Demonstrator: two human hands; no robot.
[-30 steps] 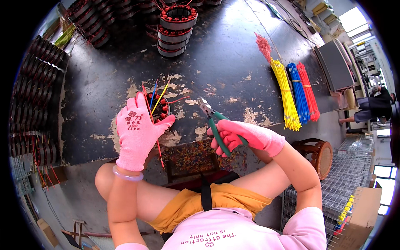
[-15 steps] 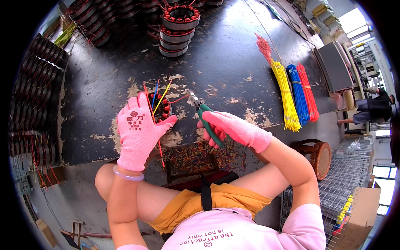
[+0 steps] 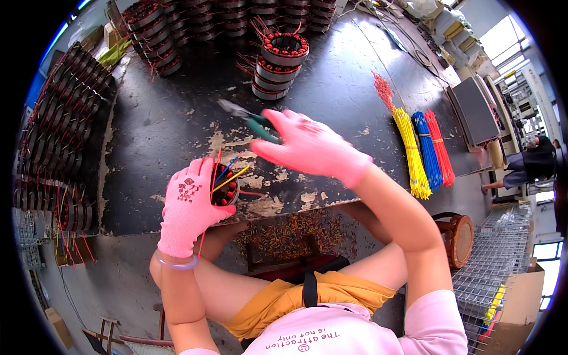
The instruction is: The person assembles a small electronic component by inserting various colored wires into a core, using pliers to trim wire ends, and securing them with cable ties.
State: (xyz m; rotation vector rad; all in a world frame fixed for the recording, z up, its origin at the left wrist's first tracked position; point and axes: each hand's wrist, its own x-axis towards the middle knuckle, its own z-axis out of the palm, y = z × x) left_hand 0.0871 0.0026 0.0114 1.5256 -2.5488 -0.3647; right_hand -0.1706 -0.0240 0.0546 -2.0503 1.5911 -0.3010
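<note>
Currently, the coil ring (image 3: 228,193) sits near and to the left of our right hand (image 3: 312,145), while our left hand (image 3: 188,204) is the closer one, its straight fingers and spread thumb holding the ring's left side. Our right fingers are closed around the green-handled pliers (image 3: 257,125), which slant from near right to far left, tips beyond the ring and well apart from its wires (image 3: 236,177).

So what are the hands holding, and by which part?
The right hand holds pliers by their green handles; the left hand holds the wound ring around its left side.
</note>
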